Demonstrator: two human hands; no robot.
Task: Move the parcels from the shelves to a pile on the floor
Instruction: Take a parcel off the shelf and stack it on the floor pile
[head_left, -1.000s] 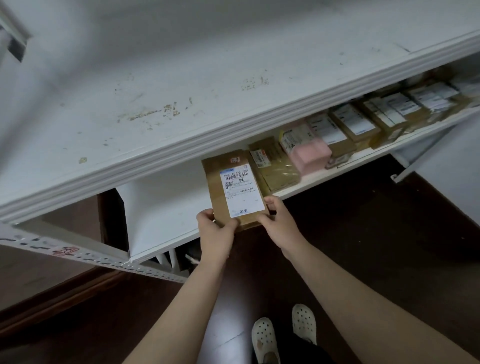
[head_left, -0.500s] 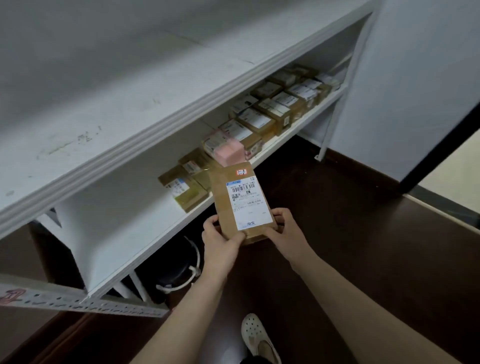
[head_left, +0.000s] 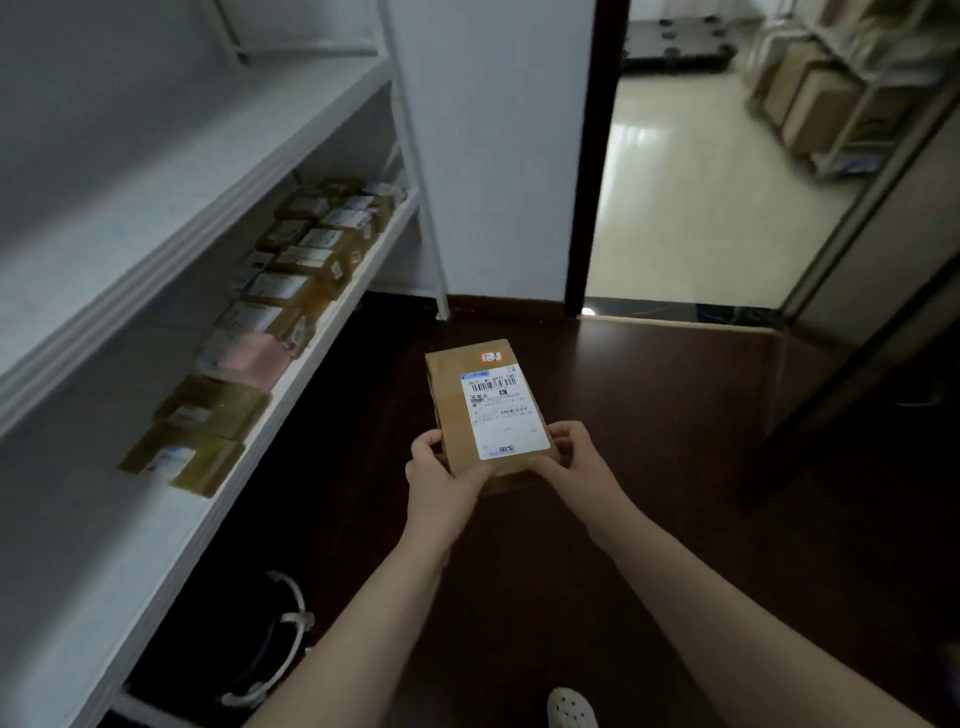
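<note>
A brown cardboard parcel (head_left: 467, 405) with a white shipping label is held in front of me above the dark floor (head_left: 649, 467). My left hand (head_left: 441, 480) grips its near left corner and my right hand (head_left: 576, 457) grips its near right corner, thumbs on top. On the left, the white shelf (head_left: 291, 384) carries a row of several brown parcels (head_left: 208, 410) and one pink parcel (head_left: 249, 358), reaching back to the shelf's far end.
An upper white shelf board (head_left: 156, 208) overhangs the parcels. A dark object with white straps (head_left: 270, 654) lies under the shelf. Ahead is a white wall (head_left: 493, 156) and a doorway (head_left: 701, 182) to a bright room holding boxes on a rack (head_left: 831, 104).
The parcel came off the shelf in both hands and now hangs over the floor. My view has turned right, away from the shelf toward the doorway.
</note>
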